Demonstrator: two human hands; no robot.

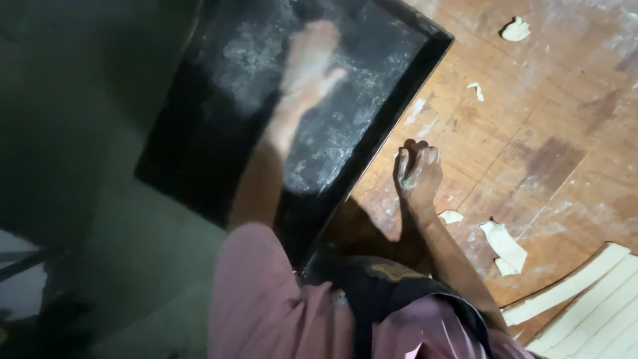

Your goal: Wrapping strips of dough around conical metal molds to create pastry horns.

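Observation:
My left hand (309,66) is blurred over a black baking tray (199,153), palm down with fingers spread across its floury bottom; it holds nothing. The tray hangs partly off the left edge of a wooden table (545,133). My right hand (419,169) rests on the table just beside the tray's right rim, fingers curled in and dusted with flour, with nothing visible in it.
Cut strips of pale dough (591,302) lie at the lower right corner. Small dough scraps (505,246) are scattered on the floured wood, with another scrap (516,29) near the top. A dark floor lies to the left of the table.

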